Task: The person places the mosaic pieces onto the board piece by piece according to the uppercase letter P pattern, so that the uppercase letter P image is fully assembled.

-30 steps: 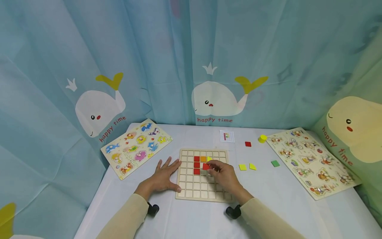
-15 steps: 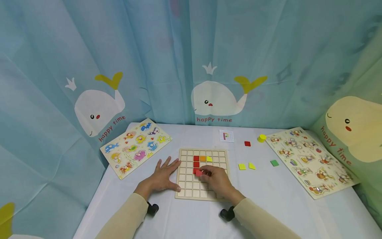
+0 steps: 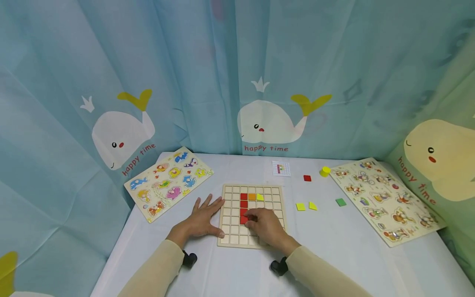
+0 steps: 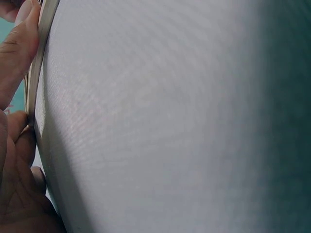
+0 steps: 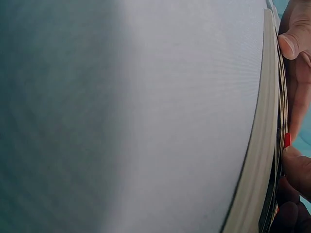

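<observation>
A wooden grid board lies on the white table. Red square tiles run down one column of it, with an orange tile and a yellow tile beside the top one. My right hand is over the board, thumb and fingertips pinching a red square tile at the column's lower end. In the right wrist view that red tile shows at the thumb tip. My left hand rests with spread fingers along the board's left edge, its thumb touching the frame.
Right of the board lie a yellow square, a yellow triangle, a green tile and a red tile. Behind are a pattern card and a yellow cylinder. Picture puzzles stand left and right.
My right hand has moved left and toward me with the red tile, from near the yellow tile to the red column's lower end. The left hand has stayed in place.
</observation>
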Action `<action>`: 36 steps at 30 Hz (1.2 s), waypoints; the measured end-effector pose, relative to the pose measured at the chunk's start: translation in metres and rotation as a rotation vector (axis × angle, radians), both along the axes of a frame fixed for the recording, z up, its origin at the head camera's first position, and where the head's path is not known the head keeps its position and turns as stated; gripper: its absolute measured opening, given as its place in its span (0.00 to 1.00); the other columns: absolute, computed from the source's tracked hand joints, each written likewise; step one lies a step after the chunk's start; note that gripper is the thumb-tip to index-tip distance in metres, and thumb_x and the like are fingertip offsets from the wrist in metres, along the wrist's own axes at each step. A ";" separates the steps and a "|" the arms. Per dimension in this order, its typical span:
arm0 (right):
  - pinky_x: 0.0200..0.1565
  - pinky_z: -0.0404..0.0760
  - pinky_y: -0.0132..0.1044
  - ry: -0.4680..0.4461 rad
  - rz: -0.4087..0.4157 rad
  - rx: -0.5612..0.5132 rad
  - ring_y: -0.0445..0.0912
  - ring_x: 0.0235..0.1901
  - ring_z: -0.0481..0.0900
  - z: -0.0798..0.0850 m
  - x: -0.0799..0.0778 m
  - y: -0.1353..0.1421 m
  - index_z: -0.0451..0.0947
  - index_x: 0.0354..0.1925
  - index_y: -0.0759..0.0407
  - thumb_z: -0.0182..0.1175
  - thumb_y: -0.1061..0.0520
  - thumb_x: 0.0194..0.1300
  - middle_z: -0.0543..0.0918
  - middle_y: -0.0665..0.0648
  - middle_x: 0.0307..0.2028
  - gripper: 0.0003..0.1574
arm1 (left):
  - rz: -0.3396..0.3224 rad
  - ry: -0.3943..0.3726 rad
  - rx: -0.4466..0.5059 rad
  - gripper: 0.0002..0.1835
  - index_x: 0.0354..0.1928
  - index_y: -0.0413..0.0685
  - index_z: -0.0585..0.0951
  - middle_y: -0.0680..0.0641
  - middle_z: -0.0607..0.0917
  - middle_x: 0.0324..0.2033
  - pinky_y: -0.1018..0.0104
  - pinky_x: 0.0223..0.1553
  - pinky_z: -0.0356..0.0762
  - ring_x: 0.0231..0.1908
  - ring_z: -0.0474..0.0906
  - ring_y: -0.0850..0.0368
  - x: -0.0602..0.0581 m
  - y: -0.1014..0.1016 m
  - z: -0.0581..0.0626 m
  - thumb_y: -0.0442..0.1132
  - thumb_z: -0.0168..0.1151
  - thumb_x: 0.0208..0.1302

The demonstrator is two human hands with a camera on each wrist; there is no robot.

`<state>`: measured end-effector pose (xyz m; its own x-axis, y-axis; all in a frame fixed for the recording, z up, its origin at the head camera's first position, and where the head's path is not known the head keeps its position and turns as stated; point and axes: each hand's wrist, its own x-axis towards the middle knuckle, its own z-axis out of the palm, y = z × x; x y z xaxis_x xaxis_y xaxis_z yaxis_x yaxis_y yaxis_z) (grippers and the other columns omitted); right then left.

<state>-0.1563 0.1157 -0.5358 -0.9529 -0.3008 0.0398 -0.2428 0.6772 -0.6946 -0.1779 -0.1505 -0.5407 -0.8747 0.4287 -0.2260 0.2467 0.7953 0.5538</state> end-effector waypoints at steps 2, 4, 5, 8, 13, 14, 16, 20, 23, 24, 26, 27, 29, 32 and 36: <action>0.39 0.81 0.33 0.004 -0.001 0.011 0.40 0.36 0.78 0.000 0.000 0.000 0.91 0.47 0.55 0.76 0.61 0.63 0.90 0.50 0.43 0.13 | 0.001 -0.002 0.000 0.63 0.84 0.58 0.58 0.54 0.55 0.84 0.40 0.82 0.21 0.85 0.34 0.46 0.000 0.000 0.000 0.64 0.82 0.49; 0.42 0.83 0.35 0.009 -0.001 0.018 0.41 0.39 0.80 0.000 0.000 0.000 0.91 0.47 0.56 0.76 0.60 0.63 0.91 0.51 0.45 0.13 | 0.002 -0.001 -0.001 0.64 0.84 0.58 0.58 0.54 0.55 0.84 0.39 0.82 0.21 0.85 0.34 0.45 0.000 0.000 -0.001 0.64 0.82 0.49; 0.43 0.84 0.36 0.009 0.000 0.019 0.41 0.40 0.81 0.000 0.001 -0.001 0.91 0.47 0.56 0.76 0.60 0.62 0.91 0.52 0.45 0.13 | 0.002 -0.002 -0.002 0.64 0.84 0.58 0.58 0.54 0.55 0.84 0.39 0.82 0.21 0.85 0.34 0.46 -0.001 0.000 -0.001 0.64 0.82 0.48; 0.48 0.86 0.41 0.012 0.003 0.026 0.43 0.44 0.83 0.001 0.001 -0.001 0.91 0.48 0.56 0.76 0.60 0.63 0.90 0.53 0.47 0.14 | 0.003 -0.002 -0.003 0.64 0.84 0.58 0.58 0.55 0.55 0.84 0.39 0.82 0.22 0.85 0.34 0.46 -0.001 0.000 -0.001 0.64 0.82 0.48; 0.49 0.86 0.43 0.025 0.014 0.033 0.44 0.45 0.83 0.002 0.002 -0.002 0.91 0.47 0.56 0.76 0.61 0.63 0.90 0.53 0.47 0.13 | 0.001 -0.003 0.006 0.64 0.84 0.58 0.59 0.54 0.55 0.84 0.39 0.82 0.22 0.85 0.34 0.45 0.000 0.000 0.000 0.64 0.82 0.48; 0.48 0.86 0.42 0.028 0.015 0.033 0.44 0.44 0.83 0.002 0.003 -0.002 0.91 0.47 0.56 0.76 0.61 0.63 0.90 0.52 0.47 0.13 | 0.001 -0.002 0.007 0.64 0.84 0.58 0.59 0.54 0.55 0.84 0.39 0.82 0.22 0.85 0.34 0.45 0.000 0.000 0.000 0.64 0.82 0.48; 0.46 0.85 0.40 0.030 0.014 0.034 0.42 0.42 0.82 0.001 0.003 -0.002 0.90 0.47 0.56 0.76 0.60 0.63 0.90 0.51 0.45 0.13 | 0.001 -0.001 0.007 0.64 0.84 0.58 0.58 0.54 0.55 0.84 0.39 0.82 0.21 0.85 0.34 0.45 0.000 -0.001 0.000 0.64 0.82 0.48; 0.40 0.82 0.33 0.028 0.004 0.015 0.40 0.36 0.78 0.001 0.003 -0.002 0.90 0.47 0.55 0.77 0.60 0.61 0.88 0.48 0.40 0.14 | 0.000 0.001 0.007 0.64 0.84 0.58 0.58 0.55 0.55 0.84 0.40 0.82 0.20 0.85 0.34 0.46 0.000 -0.001 -0.002 0.64 0.81 0.48; 0.36 0.78 0.31 0.009 -0.014 -0.015 0.40 0.34 0.76 0.001 0.003 -0.001 0.90 0.46 0.54 0.77 0.59 0.61 0.86 0.46 0.37 0.14 | -0.001 0.002 0.008 0.64 0.84 0.58 0.58 0.55 0.55 0.84 0.40 0.82 0.20 0.85 0.34 0.46 0.000 -0.001 -0.002 0.65 0.81 0.49; 0.35 0.78 0.30 0.002 -0.020 -0.024 0.40 0.33 0.75 0.001 0.003 -0.001 0.90 0.46 0.53 0.77 0.59 0.60 0.85 0.46 0.37 0.14 | -0.002 0.003 0.008 0.64 0.84 0.58 0.58 0.55 0.55 0.84 0.40 0.82 0.21 0.85 0.34 0.46 0.000 -0.001 -0.002 0.65 0.81 0.49; 0.35 0.77 0.30 -0.014 -0.036 -0.042 0.40 0.33 0.75 0.000 0.003 -0.001 0.91 0.46 0.52 0.77 0.59 0.60 0.84 0.45 0.36 0.14 | -0.003 0.005 0.007 0.64 0.84 0.58 0.58 0.55 0.55 0.84 0.39 0.82 0.21 0.85 0.34 0.46 0.000 -0.002 -0.003 0.65 0.81 0.49; 0.35 0.77 0.30 -0.016 -0.038 -0.048 0.40 0.33 0.75 0.000 0.003 -0.001 0.90 0.46 0.52 0.77 0.59 0.60 0.84 0.45 0.36 0.14 | -0.004 0.005 0.007 0.64 0.84 0.58 0.58 0.55 0.55 0.84 0.40 0.82 0.21 0.85 0.34 0.46 0.000 -0.002 -0.002 0.65 0.81 0.49; 0.36 0.78 0.30 -0.018 -0.045 -0.061 0.40 0.33 0.75 0.001 0.003 0.000 0.90 0.46 0.51 0.77 0.60 0.60 0.84 0.45 0.36 0.15 | -0.004 0.005 0.007 0.64 0.84 0.58 0.58 0.55 0.55 0.84 0.40 0.82 0.20 0.85 0.34 0.47 -0.001 -0.002 -0.002 0.65 0.81 0.49; 0.36 0.79 0.30 -0.039 -0.059 -0.093 0.40 0.34 0.76 0.003 0.001 0.003 0.90 0.47 0.52 0.76 0.60 0.62 0.84 0.44 0.36 0.14 | -0.005 0.007 0.001 0.64 0.84 0.58 0.58 0.55 0.54 0.84 0.40 0.82 0.20 0.85 0.34 0.47 -0.001 -0.002 -0.002 0.65 0.81 0.49; 0.36 0.79 0.31 -0.070 -0.078 -0.146 0.41 0.35 0.77 0.008 -0.005 0.010 0.89 0.50 0.55 0.74 0.61 0.65 0.84 0.47 0.37 0.14 | -0.004 0.007 -0.005 0.64 0.84 0.58 0.58 0.55 0.55 0.84 0.40 0.82 0.21 0.85 0.34 0.46 -0.001 -0.001 -0.004 0.65 0.81 0.49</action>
<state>-0.1613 0.1260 -0.5280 -0.9750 -0.2221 0.0103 -0.1412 0.5826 -0.8004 -0.1788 -0.1512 -0.5448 -0.8745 0.4312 -0.2219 0.2539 0.7970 0.5481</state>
